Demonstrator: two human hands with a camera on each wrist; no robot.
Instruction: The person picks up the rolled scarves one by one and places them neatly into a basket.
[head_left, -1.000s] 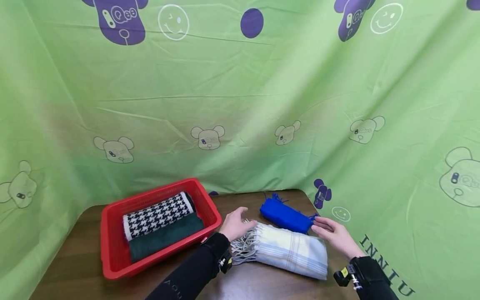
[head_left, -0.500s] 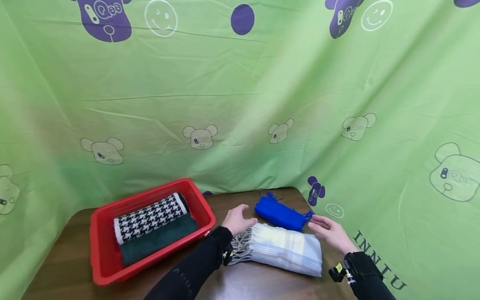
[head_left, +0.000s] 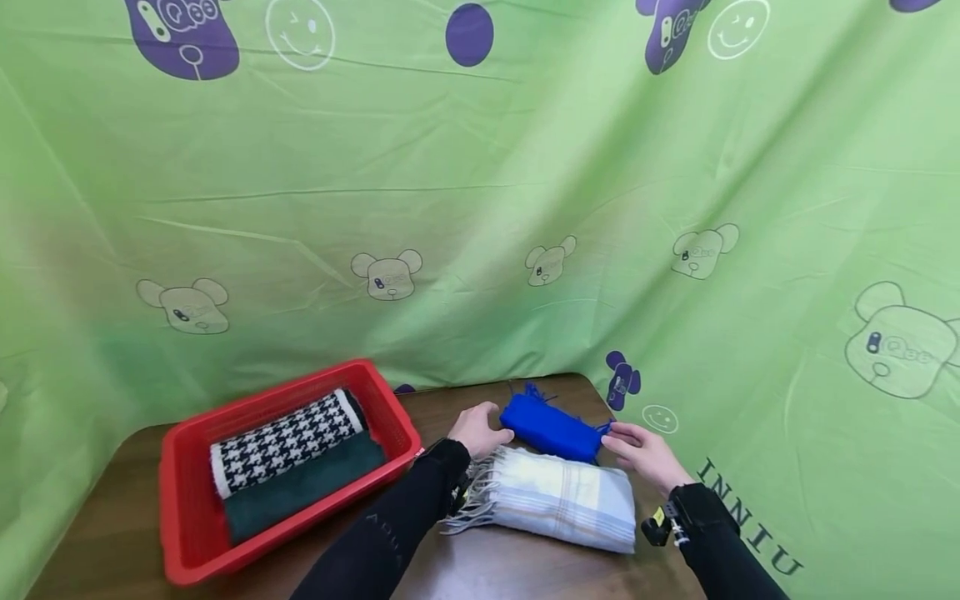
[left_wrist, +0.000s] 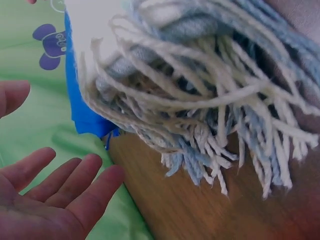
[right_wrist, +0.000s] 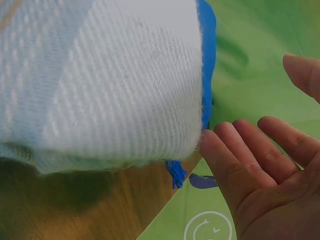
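Note:
A folded blue scarf (head_left: 551, 429) with fringed ends lies near the back of the table. My right hand (head_left: 643, 454) is at its right end, thumb apart from the fingers; whether the fingertips touch it, I cannot tell. My left hand (head_left: 478, 431) hovers by its left end, with relaxed fingers (left_wrist: 95, 192) spread in the left wrist view. In front of the blue scarf is a folded pale plaid scarf (head_left: 562, 496), its fringe (left_wrist: 200, 100) hanging loose on the left. It fills much of the right wrist view and partly hides the blue one.
A red plastic basket (head_left: 174, 500) stands on the left of the brown table (head_left: 465, 571). Inside it lie a black-and-white houndstooth scarf (head_left: 288, 442) and a folded dark green cloth (head_left: 307, 487). A green printed curtain (head_left: 480, 192) hangs behind and to the right.
Both hands have come slightly closer to the ends of the blue scarf. The head view has shifted to the right, so the scene slides left. Scarves and basket stay where they were.

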